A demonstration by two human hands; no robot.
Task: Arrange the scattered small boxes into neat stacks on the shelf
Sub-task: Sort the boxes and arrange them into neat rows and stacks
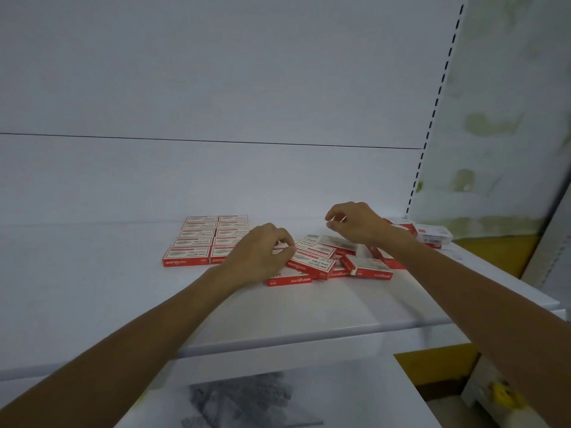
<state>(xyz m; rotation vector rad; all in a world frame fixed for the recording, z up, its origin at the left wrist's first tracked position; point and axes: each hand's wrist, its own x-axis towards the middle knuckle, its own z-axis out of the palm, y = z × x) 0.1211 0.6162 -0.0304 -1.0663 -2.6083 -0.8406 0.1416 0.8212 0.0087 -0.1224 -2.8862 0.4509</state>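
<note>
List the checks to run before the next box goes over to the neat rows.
1. Left hand grip on the top box: cannot tell, fingertips are at its corner.
2. Right hand free: ok, it hovers over the pile holding nothing.
3. Neat rows squared up: ok.
4. Bare shelf beside the rows: ok.
5. Pile sorted: not ok, boxes overlap and tilt.
6. White box at far right gathered: not ok, it lies apart.
</note>
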